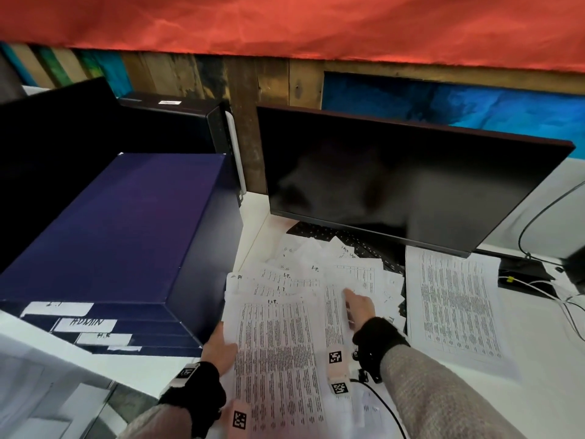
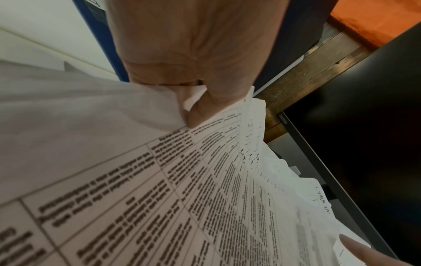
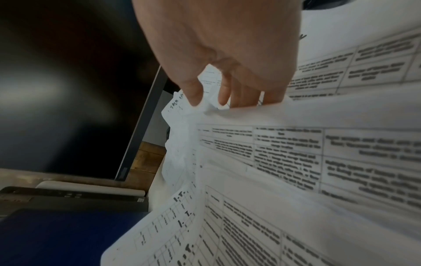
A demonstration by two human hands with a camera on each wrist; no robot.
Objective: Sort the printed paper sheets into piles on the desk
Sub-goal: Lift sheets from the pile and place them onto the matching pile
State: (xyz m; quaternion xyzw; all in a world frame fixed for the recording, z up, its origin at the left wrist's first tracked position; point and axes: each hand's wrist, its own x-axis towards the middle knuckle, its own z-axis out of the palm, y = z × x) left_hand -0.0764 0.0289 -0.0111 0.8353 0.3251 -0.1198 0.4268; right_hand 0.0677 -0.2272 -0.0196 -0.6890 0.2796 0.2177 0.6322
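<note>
A loose heap of printed paper sheets (image 1: 300,277) lies on the white desk (image 1: 538,391) in front of the monitor. On top lies a long table-printed sheet (image 1: 278,359). My left hand (image 1: 221,345) holds that sheet's left edge, and in the left wrist view the thumb (image 2: 205,108) pinches the curled edge. My right hand (image 1: 361,307) rests on the sheets to the right with its index finger stretched forward. In the right wrist view its fingers (image 3: 241,93) are straight, and their tips are hidden behind a sheet's edge. A separate printed pile (image 1: 456,308) lies to the right.
A dark blue drawer box (image 1: 110,232) with handwritten labels stands close on the left. A black monitor (image 1: 395,185) stands behind the heap, with a keyboard (image 1: 316,231) partly buried under sheets. Cables (image 1: 538,286) trail at the right.
</note>
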